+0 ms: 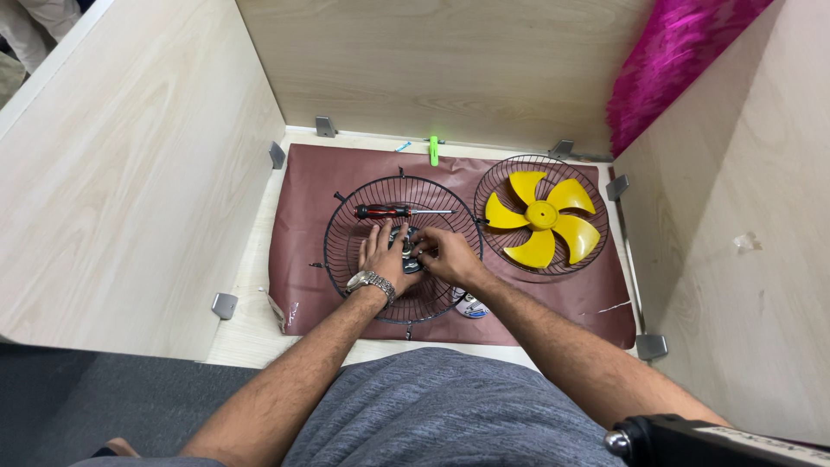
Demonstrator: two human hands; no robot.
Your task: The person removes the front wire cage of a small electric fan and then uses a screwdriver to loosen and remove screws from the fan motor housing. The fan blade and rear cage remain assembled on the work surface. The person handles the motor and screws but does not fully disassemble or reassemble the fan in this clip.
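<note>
A round black wire fan guard [346, 227] lies flat on a brown mat [298, 186]. My left hand [386, 256], with a metal watch on its wrist, rests on the guard's middle with fingers spread. My right hand [443, 255] meets it there, fingers curled on a small dark hub part [406, 251] at the guard's centre. A screwdriver [393, 211] with a red and black handle lies across the guard just beyond my fingers. To the right, a second wire guard [596, 195] holds a yellow fan blade [541, 216].
Light wooden walls close in the work surface on the left, back and right, with metal brackets at the corners. A green clip [434, 149] sits at the mat's far edge. Pink fabric [674, 60] hangs at the upper right. A round label disc [472, 305] lies under my right forearm.
</note>
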